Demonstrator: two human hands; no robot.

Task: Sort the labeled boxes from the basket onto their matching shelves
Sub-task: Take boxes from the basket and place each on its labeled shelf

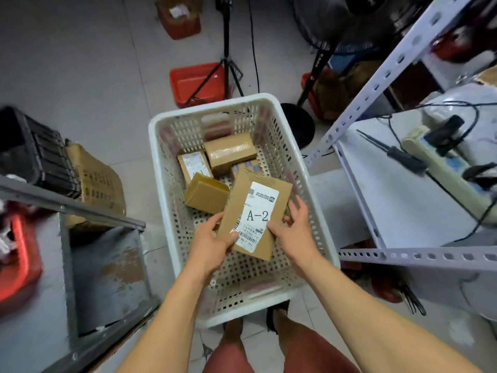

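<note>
Now I grip a cardboard box [254,214] labelled "A-2" with my left hand [212,242] and right hand [294,232], over the white basket [161,146].

White perforated basket [161,162]; brown cardboard boxes [230,152]; held box [254,211] brown with white label, black "A-2". Red tray [197,83] on grey floor tiles [80,63]. White shelf frame [382,74], round holes.
</note>
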